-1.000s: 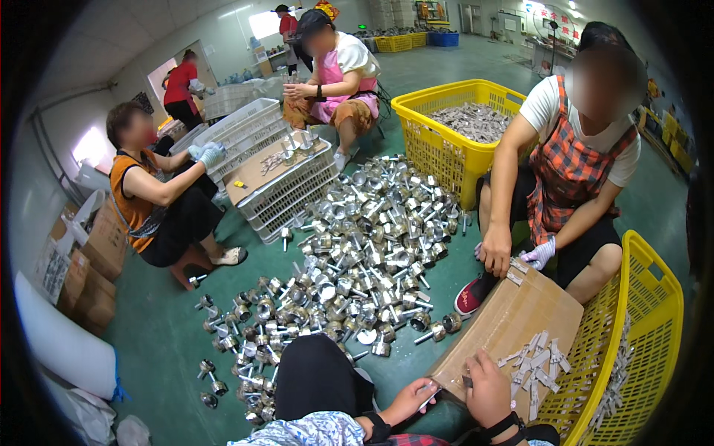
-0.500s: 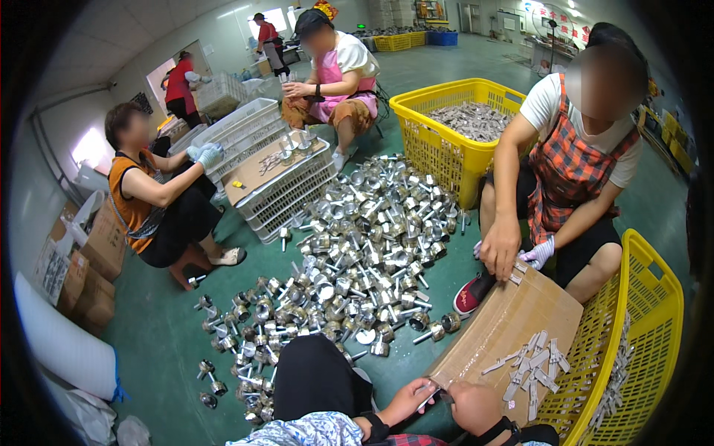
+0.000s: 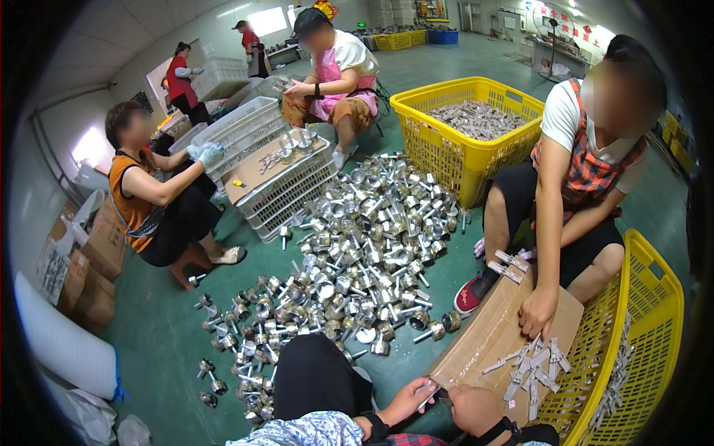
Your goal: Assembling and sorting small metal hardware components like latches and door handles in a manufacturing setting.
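Observation:
Near the lower edge, my left hand [image 3: 409, 398] is closed around a small shiny metal piece [image 3: 428, 386], mostly hidden by the fingers. Close beside it my right hand [image 3: 473, 408] is curled with its fingers pressed together; what it grips is hidden. Both hands are at the near end of a brown cardboard box [image 3: 476, 338]. On the box lies a loose pile of flat grey metal strips [image 3: 532, 369]. A co-worker's hand [image 3: 538, 311] reaches down to that pile, and a few more strips [image 3: 509, 266] lie at the box's far end.
A heap of silvery metal cups with stems [image 3: 372, 238] covers the floor ahead. Yellow baskets [image 3: 465, 160] [image 3: 654, 297] holding metal strips stand beyond it and at the right. White crates [image 3: 286, 197] stand at the far left, with several people seated or standing around.
The co-worker on the right has moved a hand from the box's far end to the strip pile, leaving strips behind. A person at the back has lifted a white crate. My hands barely moved.

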